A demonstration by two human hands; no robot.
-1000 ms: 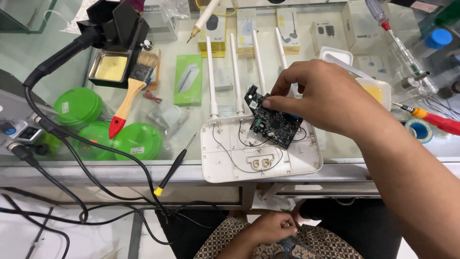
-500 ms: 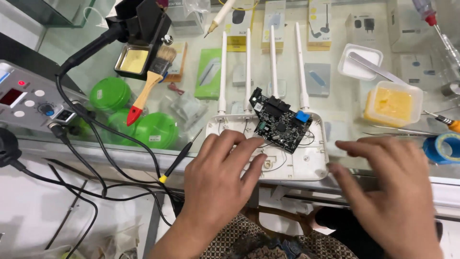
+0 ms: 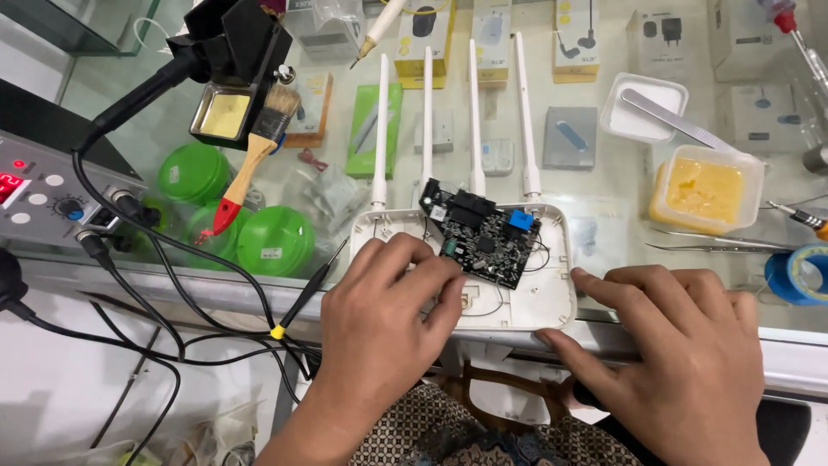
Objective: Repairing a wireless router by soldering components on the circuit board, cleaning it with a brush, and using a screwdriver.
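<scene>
The white router shell lies open at the near edge of the glass tabletop, its front lip almost flush with the metal rim, so there is scarcely any room between it and the drop toward the person's lap. Open space is tight on the other sides too: four slim white antennas stand out from its far edge, green round lids and a red-handled brush crowd the left, and a yellow-filled plastic tub, tweezers and a blue tape roll sit to the right. The shell is smooth matt plastic with rounded corners; on it rests a dark circuit board, tilted, studded with small chips and a blue component, thin wires trailing from it. The left hand lies palm down over the shell's near left part, fingers spread and loosely bent, fingertips just beside the board's near edge, grasping nothing. The right hand rests flat and open at the shell's near right corner, index finger along its side and thumb against its front lip, not closed on anything. Black cables loop over the tabletop's left edge from a grey soldering station.
</scene>
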